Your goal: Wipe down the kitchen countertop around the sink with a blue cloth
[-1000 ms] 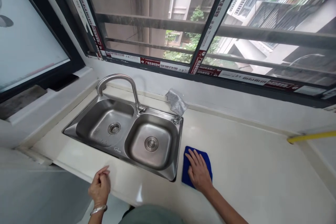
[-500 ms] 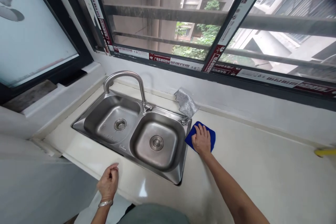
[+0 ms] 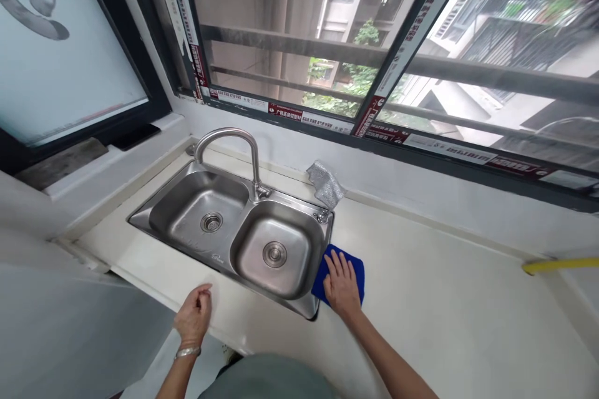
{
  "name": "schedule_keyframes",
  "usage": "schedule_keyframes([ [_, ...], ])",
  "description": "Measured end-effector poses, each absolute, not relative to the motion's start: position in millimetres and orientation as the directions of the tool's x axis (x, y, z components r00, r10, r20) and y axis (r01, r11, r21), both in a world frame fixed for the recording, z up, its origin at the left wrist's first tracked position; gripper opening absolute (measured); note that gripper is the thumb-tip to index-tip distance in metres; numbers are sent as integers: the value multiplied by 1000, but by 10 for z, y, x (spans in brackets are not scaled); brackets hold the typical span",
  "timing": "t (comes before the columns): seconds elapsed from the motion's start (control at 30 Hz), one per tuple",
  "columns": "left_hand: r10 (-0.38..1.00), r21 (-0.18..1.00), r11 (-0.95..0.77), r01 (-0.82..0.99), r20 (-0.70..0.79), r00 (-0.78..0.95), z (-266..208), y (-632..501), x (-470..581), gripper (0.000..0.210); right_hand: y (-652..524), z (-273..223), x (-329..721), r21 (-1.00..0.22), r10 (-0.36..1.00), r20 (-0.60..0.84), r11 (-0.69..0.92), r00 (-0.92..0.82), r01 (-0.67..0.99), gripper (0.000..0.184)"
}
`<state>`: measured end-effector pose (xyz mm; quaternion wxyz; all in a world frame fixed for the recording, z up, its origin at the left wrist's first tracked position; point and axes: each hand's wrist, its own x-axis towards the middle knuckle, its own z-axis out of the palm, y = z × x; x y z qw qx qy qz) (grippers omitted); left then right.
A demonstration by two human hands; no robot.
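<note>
Left hand (image 3: 193,318), lower centre-left of the frame: rests at the near edge of the desk (image 3: 444,312), fingers loosely curled, grasping nothing; a bracelet on the wrist. Position matches the earlier views.

Right hand (image 3: 341,283), lower centre: fingers spread flat, pressing down on the blue cloth (image 3: 358,268), not clenched round it. Half a second ago hand and cloth lay further back, near the tap-side corner of the sink (image 3: 219,257); now both have come forward along the sink's right rim, the cloth touching it. A back-and-forth wiping stroke beside the basin, by the look of it.

Sink, centre: double steel bowl, curved tap (image 3: 234,143) behind.

Silver scouring cloth (image 3: 325,184): crumpled against the back wall, just behind the sink's far right corner, untouched.

Yellow handle (image 3: 556,265): right edge, well apart.

Window (image 3: 355,43): upper frame, buildings beyond.
</note>
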<state>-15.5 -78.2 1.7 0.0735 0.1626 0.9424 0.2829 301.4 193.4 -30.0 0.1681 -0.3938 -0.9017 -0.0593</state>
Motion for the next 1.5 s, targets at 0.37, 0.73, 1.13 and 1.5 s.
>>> schedule_keyframes([
  [0.37, 355, 560, 789, 254, -77, -932, 43, -792, -142, 25, 1046, -115, 3729, -25, 505, 222, 858, -834, 513, 76],
  [0.73, 348, 573, 758, 311, 48, -936, -64, -810, -196, 26, 2113, -125, 3397, -103, 613, 283, 784, -738, 612, 66],
  [1.13, 351, 575, 759, 304, 32, -936, -15, -829, -207, 26, 3496, -247, 2951, -35, 707, 323, 673, -629, 739, 56],
  [1.5, 296, 481, 846, 229, -68, -953, -12, -837, -277, 22, 4338, -323, 2709, -64, 716, 352, 661, -602, 748, 54],
])
